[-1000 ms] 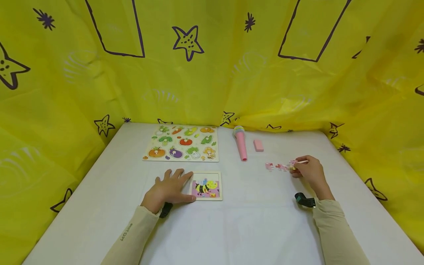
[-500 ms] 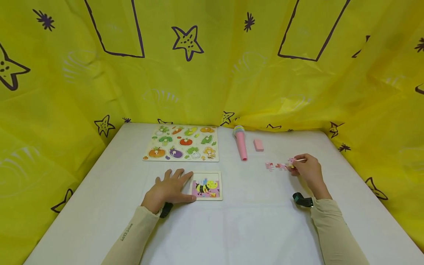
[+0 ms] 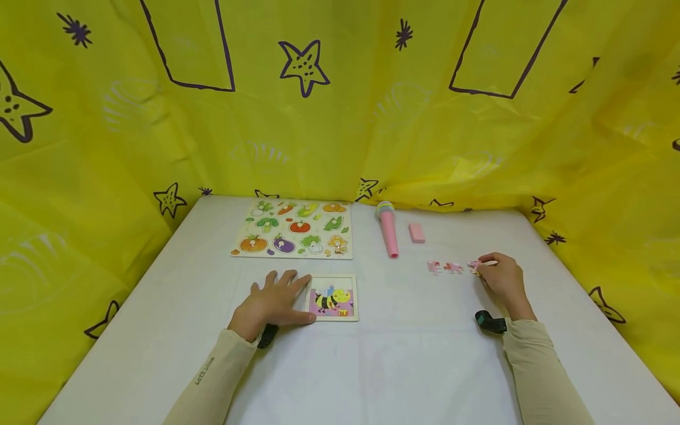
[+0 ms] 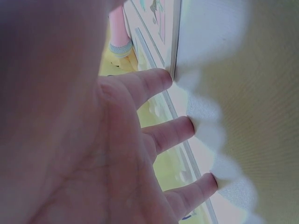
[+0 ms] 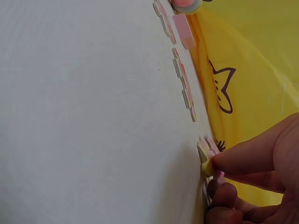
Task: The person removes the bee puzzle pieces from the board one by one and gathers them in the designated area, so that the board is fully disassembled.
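My left hand (image 3: 273, 304) lies with fingers spread at the left side of a small framed puzzle (image 3: 356, 298) with a bee picture. Its thumb and index finger touch the frame's left corners. In the left wrist view the other fingertips (image 4: 187, 125) rest on the white tabletop. At the right, my right hand (image 3: 503, 282) pinches a pink and yellow jigsaw piece (image 5: 205, 161) between thumb and fingers, low over the table. A loose pink piece (image 3: 453, 268) lies just left of it, and another pink piece (image 3: 434, 267) farther left.
Behind the framed puzzle lies a vegetable peg board (image 3: 324, 227). A pink toy microphone (image 3: 389, 233) and a pink block (image 3: 417, 233) lie at the back, right of centre. Yellow patterned cloth (image 3: 340, 130) closes off the back and both sides of the table.
My right hand, with the pinched jigsaw piece, has moved slightly down and right, so the piece now shows apart from the loose one beside it. The left hand stays in place.
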Demonstrator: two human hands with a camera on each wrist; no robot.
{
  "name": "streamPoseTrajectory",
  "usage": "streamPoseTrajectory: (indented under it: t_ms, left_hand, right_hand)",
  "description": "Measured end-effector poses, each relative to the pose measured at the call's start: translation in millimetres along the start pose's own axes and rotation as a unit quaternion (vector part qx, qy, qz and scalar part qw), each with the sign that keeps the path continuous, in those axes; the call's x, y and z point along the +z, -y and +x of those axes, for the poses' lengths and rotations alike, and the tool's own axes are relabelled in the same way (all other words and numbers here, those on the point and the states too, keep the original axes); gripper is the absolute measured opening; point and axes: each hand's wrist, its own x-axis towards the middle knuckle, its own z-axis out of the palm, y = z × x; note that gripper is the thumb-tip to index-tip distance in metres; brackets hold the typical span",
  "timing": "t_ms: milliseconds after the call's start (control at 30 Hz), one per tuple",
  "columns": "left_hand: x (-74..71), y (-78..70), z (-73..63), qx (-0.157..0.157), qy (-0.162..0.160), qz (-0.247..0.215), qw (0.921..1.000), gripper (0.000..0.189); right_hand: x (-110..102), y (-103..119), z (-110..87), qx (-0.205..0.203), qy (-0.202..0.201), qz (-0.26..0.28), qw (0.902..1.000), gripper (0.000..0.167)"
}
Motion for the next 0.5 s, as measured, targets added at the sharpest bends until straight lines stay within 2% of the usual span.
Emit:
streamPoseTrajectory:
  t_ms: [233, 367, 500]
  left_hand:
    - [1.9, 2.5, 0.0, 0.004, -0.005, 0.012, 0.9999, 0.092]
    - [1.8, 2.3, 0.9, 0.004, -0.005, 0.010, 0.9999, 0.092]
    - [1.5, 2.7, 0.4, 0.004, -0.003, 0.009, 0.9999, 0.091]
  right_hand:
    - [5, -3, 0.8, -0.040, -0.019, -0.035, 0.9984, 0.031]
    - [4, 0, 0.3, -0.036, -0.026, -0.029, 0.9986, 0.033]
    - [2, 12, -2.5, -0.034, -0.021, -0.012, 0.9991, 0.036]
